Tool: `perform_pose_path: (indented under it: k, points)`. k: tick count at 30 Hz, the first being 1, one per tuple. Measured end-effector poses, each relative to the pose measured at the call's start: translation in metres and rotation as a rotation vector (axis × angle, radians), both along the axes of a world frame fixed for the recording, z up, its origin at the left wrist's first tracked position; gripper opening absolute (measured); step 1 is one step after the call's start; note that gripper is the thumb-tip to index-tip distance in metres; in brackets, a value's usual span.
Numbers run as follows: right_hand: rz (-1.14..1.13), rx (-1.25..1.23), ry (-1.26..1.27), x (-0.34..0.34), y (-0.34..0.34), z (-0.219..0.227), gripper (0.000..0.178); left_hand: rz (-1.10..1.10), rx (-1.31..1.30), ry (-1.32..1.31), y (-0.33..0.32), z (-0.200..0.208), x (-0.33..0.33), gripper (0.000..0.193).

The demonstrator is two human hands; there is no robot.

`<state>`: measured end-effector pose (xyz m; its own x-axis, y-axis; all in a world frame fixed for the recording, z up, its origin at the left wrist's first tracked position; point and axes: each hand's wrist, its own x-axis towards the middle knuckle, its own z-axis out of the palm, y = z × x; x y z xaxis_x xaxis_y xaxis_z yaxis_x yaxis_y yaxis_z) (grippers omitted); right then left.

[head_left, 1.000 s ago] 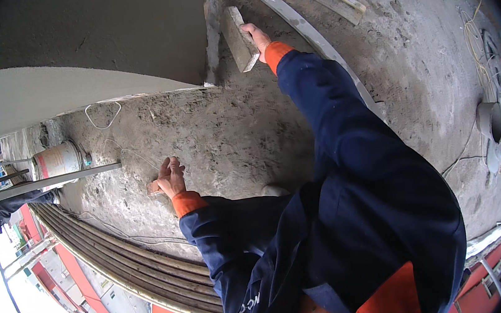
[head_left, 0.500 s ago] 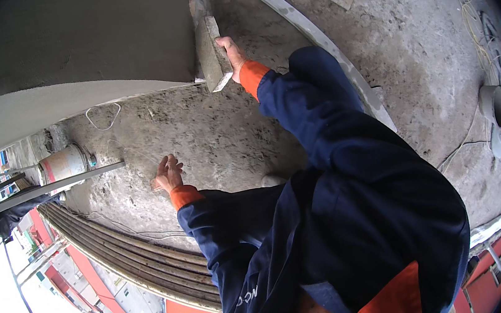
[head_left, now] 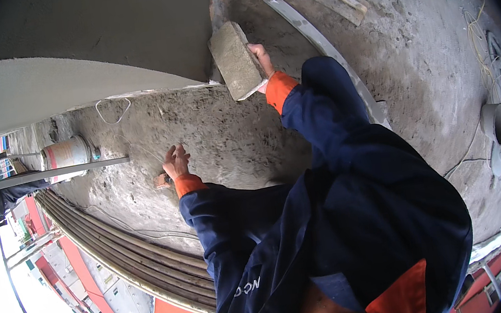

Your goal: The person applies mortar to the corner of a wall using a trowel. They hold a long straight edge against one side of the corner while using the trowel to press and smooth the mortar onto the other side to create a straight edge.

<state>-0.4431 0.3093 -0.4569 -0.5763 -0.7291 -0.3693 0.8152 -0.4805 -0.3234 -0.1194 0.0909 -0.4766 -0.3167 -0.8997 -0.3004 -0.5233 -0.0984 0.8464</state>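
R hand (head_left: 261,58) grips a grey block (head_left: 237,60) by its edge, tilted, held against base of the plastered wall (head_left: 94,57). L hand (head_left: 175,162) open, fingers spread, flat on concrete floor (head_left: 223,135), near small reddish bit (head_left: 161,180). Bucket (head_left: 66,155) far left.

Bare concrete floor (head_left: 229,134) lay open between the hands, plastered wall (head_left: 93,50) blocked twelve o'clock, bucket (head_left: 66,155) and rail (head_left: 46,176) barred nine o'clock, plank (head_left: 317,35) crossed at one.

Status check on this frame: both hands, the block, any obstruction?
Right hand grips grey block at wall corner. Left hand open, empty, over concrete floor. No obstruction visible.
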Motion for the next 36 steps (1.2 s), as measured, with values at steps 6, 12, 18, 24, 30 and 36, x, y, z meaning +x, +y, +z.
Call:
perform_pose_path:
  k: [6,12,18,24,30,36]
  points:
    - [-0.001,0.228,-0.017,0.005,-0.009,-0.018,0.052,-0.001,0.016,-0.007,-0.002,-0.001,0.001,0.055]
    - [-0.033,0.018,-0.130,0.014,-0.028,-0.039,0.051,0.018,0.029,-0.039,0.004,-0.001,0.011,0.057]
    - [-0.052,-0.166,-0.142,-0.007,-0.024,-0.028,0.046,0.025,0.017,-0.005,0.000,-0.003,0.010,0.058]
    - [-0.042,-0.145,0.012,-0.006,0.004,0.036,0.042,0.039,-0.015,-0.041,-0.009,-0.014,0.018,0.057]
    - [0.005,-0.093,0.273,0.001,0.024,0.102,0.050,0.027,-0.013,-0.062,-0.002,-0.010,0.013,0.059]
    - [-0.153,0.089,1.409,0.015,0.006,0.146,0.079,0.039,-0.027,-0.052,-0.005,-0.012,0.019,0.059]
